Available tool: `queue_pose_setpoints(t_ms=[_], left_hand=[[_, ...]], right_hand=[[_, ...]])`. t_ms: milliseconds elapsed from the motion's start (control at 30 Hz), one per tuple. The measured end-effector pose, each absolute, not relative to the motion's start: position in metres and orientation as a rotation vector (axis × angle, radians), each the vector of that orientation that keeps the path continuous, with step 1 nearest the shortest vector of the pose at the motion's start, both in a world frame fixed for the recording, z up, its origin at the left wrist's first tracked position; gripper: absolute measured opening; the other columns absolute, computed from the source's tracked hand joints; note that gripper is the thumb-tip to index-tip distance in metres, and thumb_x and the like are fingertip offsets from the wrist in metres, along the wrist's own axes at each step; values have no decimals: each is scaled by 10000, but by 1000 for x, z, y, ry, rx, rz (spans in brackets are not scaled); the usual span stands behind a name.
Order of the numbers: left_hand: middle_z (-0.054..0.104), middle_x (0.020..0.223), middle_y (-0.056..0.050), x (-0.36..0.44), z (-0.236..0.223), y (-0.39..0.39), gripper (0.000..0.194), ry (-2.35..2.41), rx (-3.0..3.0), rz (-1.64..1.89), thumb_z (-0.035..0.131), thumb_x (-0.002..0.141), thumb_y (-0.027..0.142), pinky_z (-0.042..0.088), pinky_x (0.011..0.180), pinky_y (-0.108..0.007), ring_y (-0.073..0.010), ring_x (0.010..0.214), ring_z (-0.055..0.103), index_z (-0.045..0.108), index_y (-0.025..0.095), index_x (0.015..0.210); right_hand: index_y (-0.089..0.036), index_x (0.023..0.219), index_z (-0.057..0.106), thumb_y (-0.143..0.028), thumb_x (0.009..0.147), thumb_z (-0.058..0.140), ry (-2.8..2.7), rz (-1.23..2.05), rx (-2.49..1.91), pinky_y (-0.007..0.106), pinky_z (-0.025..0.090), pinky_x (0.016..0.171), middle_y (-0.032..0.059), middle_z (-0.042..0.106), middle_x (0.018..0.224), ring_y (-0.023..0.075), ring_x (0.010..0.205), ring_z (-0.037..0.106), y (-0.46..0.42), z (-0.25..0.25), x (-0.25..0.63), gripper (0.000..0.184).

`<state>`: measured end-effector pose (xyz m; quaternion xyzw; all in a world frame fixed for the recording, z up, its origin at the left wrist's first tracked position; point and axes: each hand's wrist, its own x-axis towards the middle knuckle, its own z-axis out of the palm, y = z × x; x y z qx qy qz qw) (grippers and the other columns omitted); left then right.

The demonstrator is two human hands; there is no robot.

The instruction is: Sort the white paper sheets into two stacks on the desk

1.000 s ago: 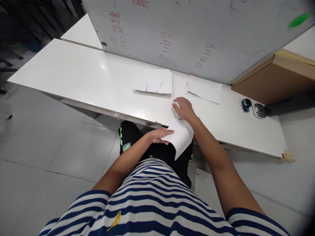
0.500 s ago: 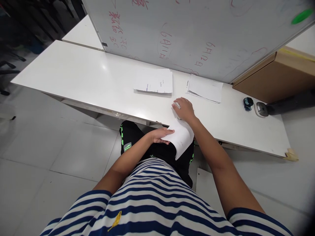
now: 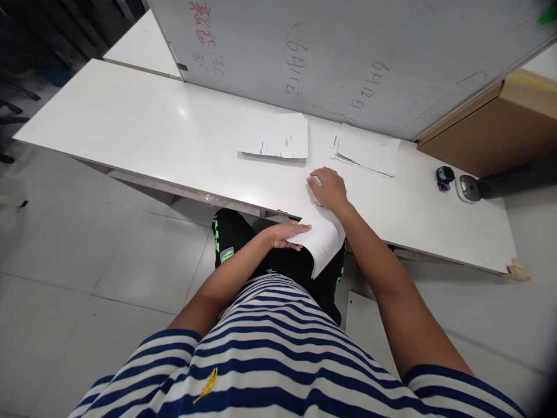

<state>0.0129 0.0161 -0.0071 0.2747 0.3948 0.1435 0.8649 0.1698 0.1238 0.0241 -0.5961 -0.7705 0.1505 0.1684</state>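
Note:
My left hand [image 3: 285,234] pinches the left edge of some white paper sheets [image 3: 324,237], thumb on top and fingers beneath. The sheets bend down over the table's front edge above my lap, with faint print near their lower right. My right hand [image 3: 329,188] is curled at the far end of these sheets, over the tabletop. A small pale object [image 3: 316,180] shows between its thumb and fingers; its kind is hidden by the hand. Beyond my hands lie a left stack of printed papers [image 3: 276,136] and a right stack of papers [image 3: 369,150], both flat on the table.
The white table [image 3: 143,128] runs across in front of me. A whiteboard [image 3: 261,52] with red writing stands along its back. To the right are a cardboard box [image 3: 474,128], a small dark device [image 3: 444,177] and a grey-and-white object [image 3: 469,188]. Tape [image 3: 517,269] covers the near right corner.
The view has shifted slightly, so the table and whiteboard sit a little differently. Both hands keep their places on the sheets, with hardly any movement.

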Motion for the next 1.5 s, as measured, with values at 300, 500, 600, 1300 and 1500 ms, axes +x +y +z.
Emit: queue_pose_setpoints(t_ms=[300, 500, 600, 1300, 1500], left_hand=[[651, 694, -63, 12, -6, 17, 337, 815, 562, 309, 709, 787, 435, 535, 483, -231, -123, 521, 603, 697, 100, 826], [649, 689, -55, 12, -5, 16, 309, 803, 570, 314, 676, 820, 411, 538, 507, -222, -118, 538, 598, 690, 102, 828], [644, 689, -50, 12, -3, 16, 309, 805, 573, 309, 667, 828, 409, 549, 534, -234, -120, 557, 596, 683, 101, 832], [676, 638, -72, 3, -3, 25, 295, 717, 587, 282, 583, 889, 357, 542, 523, -283, -165, 510, 630, 647, 97, 767], [665, 606, -67, 3, -3, 25, 303, 719, 576, 287, 614, 869, 374, 521, 499, -261, -162, 510, 623, 638, 99, 744]], right_hand=[[-209, 1091, 646, -362, 916, 440, -2260, 367, -1687, 453, 375, 1025, 84, 635, 1221, 284, 1202, 500, 124, 23, 170, 310], [-208, 1151, 619, -398, 929, 392, -2334, 306, -1719, 480, 344, 1054, 100, 599, 1277, 290, 1236, 474, 124, 23, 168, 370], [-193, 1332, 497, -477, 936, 343, -2390, 300, -1813, 549, 245, 1116, 114, 448, 1459, 317, 1381, 320, 125, 22, 167, 510], [-217, 1517, 211, -475, 976, 184, -2597, 10, -1853, 634, 106, 1136, 92, 311, 1554, 314, 1448, 201, 120, 27, 155, 599], [-218, 1510, 232, -385, 976, 206, -2588, -18, -1839, 620, 92, 1144, 77, 339, 1541, 300, 1443, 221, 116, 26, 154, 560]])
